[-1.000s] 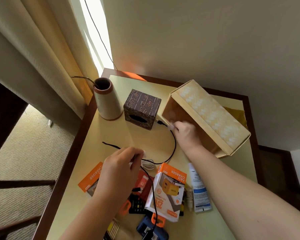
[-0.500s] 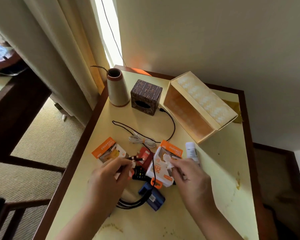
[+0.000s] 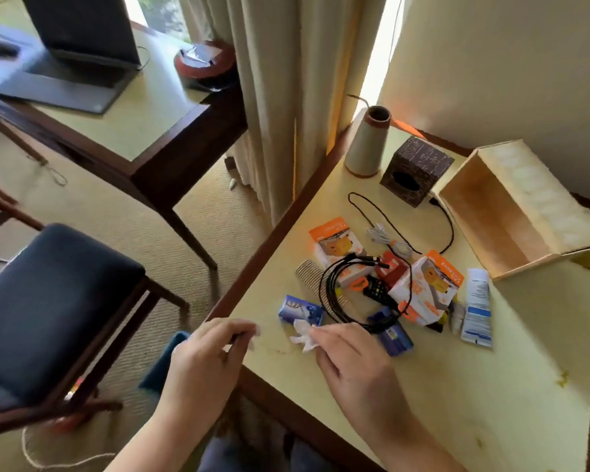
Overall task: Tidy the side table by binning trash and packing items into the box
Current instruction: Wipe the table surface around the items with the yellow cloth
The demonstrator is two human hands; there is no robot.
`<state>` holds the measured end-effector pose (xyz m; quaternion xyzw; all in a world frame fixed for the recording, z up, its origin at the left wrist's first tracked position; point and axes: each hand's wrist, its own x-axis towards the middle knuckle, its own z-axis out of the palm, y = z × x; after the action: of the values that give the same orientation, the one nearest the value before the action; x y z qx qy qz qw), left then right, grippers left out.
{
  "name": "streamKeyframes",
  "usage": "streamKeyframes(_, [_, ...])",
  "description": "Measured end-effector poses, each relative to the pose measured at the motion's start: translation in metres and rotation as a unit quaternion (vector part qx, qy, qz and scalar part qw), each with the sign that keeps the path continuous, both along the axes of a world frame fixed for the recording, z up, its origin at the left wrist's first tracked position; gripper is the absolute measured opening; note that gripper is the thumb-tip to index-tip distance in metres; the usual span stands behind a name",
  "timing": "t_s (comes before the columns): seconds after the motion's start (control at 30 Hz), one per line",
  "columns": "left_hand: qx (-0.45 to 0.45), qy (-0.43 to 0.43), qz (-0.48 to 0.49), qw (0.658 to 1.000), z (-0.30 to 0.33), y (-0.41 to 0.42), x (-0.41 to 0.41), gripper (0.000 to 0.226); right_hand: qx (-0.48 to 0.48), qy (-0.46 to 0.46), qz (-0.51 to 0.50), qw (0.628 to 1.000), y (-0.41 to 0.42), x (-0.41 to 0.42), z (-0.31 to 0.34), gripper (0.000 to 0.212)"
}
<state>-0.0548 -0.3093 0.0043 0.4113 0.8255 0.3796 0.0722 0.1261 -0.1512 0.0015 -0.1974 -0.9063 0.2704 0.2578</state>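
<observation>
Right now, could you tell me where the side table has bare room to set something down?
The near right stretch of the side table, below the white tube, is bare. A smaller patch lies between the cone and the orange package. The middle is crowded with cables and boxes.

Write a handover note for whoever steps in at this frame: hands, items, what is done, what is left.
Right hand: pinching a crumpled white tissue scrap at the table's near edge.
Left hand: fingers closed, maybe on a small white scrap; unclear.
Open pale wooden box: on its side, apparently empty.
Done: no packing visible.
Left: bin the scrap; pack the coiled black cable, orange-and-white charger boxes, white tube, blue packets.
</observation>
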Motion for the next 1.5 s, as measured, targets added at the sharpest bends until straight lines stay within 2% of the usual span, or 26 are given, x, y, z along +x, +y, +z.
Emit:
streamKeyframes(0.1, [0.009, -0.011, 0.043, 0.999, -0.01, -0.048, -0.016, 0.014, 0.022, -0.005, 0.053, 0.998, -0.038, -0.032, -0.006, 0.018])
streamKeyframes(0.2, [0.004, -0.032, 0.104, 0.994, -0.017, -0.102, -0.031, 0.024, 0.017, -0.018, 0.104, 0.994, -0.081, -0.063, -0.016, 0.021])
streamKeyframes(0.37, [-0.021, -0.138, 0.24, 0.961, -0.05, -0.184, -0.063, 0.026, -0.024, -0.059, 0.19, 0.98, -0.157, -0.113, -0.051, 0.02])
streamKeyframes(0.43, [-0.03, -0.177, 0.275, 0.945, -0.069, -0.205, -0.077, 0.02, -0.059, -0.092, 0.195, 0.975, -0.184, -0.132, -0.08, 0.021])
streamKeyframes(0.53, [-0.049, -0.24, 0.323, 0.914, -0.11, -0.222, -0.096, 0.015, -0.167, -0.18, 0.131, 0.961, -0.214, -0.159, -0.134, 0.023])
streamKeyframes(0.6, [-0.078, -0.267, 0.345, 0.896, -0.151, -0.226, -0.105, 0.016, -0.262, -0.279, 0.062, 0.922, -0.229, -0.177, -0.177, 0.015])
streamKeyframes(0.67, [-0.103, -0.299, 0.351, 0.881, -0.192, -0.225, -0.109, 0.019, -0.361, -0.337, -0.021, 0.869, -0.238, -0.194, -0.219, 0.004])
streamKeyframes(0.73, [-0.123, -0.335, 0.357, 0.863, -0.239, -0.221, -0.115, 0.015, -0.473, -0.342, -0.111, 0.804, -0.242, -0.212, -0.268, 0.009])
streamKeyframes(0.8, [-0.145, -0.351, 0.37, 0.848, -0.29, -0.221, -0.121, 0.003, -0.517, -0.337, -0.166, 0.769, -0.245, -0.227, -0.32, 0.019])
streamKeyframes(0.87, [-0.167, -0.356, 0.378, 0.838, -0.339, -0.223, -0.127, 0.006, -0.509, -0.344, -0.176, 0.769, -0.245, -0.241, -0.372, 0.026])
streamKeyframes(0.93, [-0.19, -0.368, 0.38, 0.827, -0.382, -0.226, -0.13, 0.01, -0.501, -0.347, -0.164, 0.776, -0.248, -0.256, -0.408, 0.023])
streamKeyframes(1.0, [-0.208, -0.373, 0.38, 0.82, -0.422, -0.226, -0.132, 0.013, -0.449, -0.382, -0.121, 0.798, -0.248, -0.27, -0.439, 0.014])
streamKeyframes(1.03, [-0.213, -0.376, 0.381, 0.817, -0.439, -0.226, -0.133, 0.014, -0.426, -0.405, -0.098, 0.803, -0.247, -0.276, -0.454, 0.017])
streamKeyframes(1.2, [-0.211, -0.429, 0.378, 0.793, -0.5, -0.22, -0.131, 0.033, -0.386, -0.497, -0.001, 0.777, -0.252, -0.289, -0.514, 0.061])
streamKeyframes(1.3, [-0.19, -0.417, 0.4, 0.794, -0.506, -0.222, -0.128, 0.031, -0.363, -0.492, 0.009, 0.791, -0.251, -0.289, -0.516, 0.068])
streamKeyframes(1.37, [-0.179, -0.391, 0.407, 0.806, -0.495, -0.222, -0.128, 0.024, -0.375, -0.46, -0.011, 0.805, -0.249, -0.288, -0.508, 0.063])
streamKeyframes(1.5, [-0.121, -0.375, 0.443, 0.805, -0.452, -0.22, -0.128, 0.005, -0.34, -0.407, -0.046, 0.847, -0.243, -0.285, -0.474, 0.023])
